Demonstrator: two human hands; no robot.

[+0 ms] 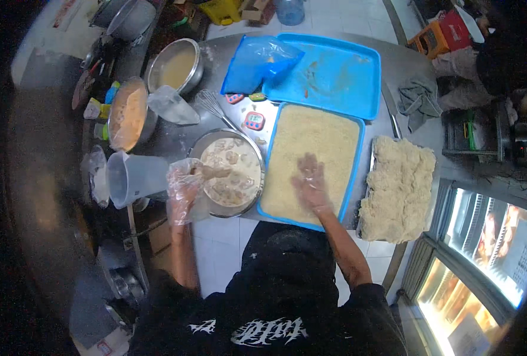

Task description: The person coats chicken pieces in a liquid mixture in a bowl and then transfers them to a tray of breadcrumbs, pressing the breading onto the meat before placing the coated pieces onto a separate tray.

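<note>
My left hand (184,189), in a clear plastic glove, grips a batter-coated piece of meat (216,172) at the near left side of a metal bowl (196,146). Pale liquid batter (219,153) with several lumpy pieces in it fills much of the bowl. Over the blue tray (270,155) of fine breadcrumbs (319,133), my right hand (311,184) is spread flat, palm down and slightly blurred. It holds nothing that I can see; whether it presses on the crumbs, I cannot tell. Crumb-coated pieces (399,187) are packed on a metal tray to the right.
Behind the crumbs lies another blue tray (343,80), with a blue plastic bag (261,62) overlapping it. A whisk (216,107) and a timer (255,120) lie behind the bowl. Leftward stand a plastic pitcher (136,178) and a liquid-filled bowl (176,66). A knife (394,120) lies right.
</note>
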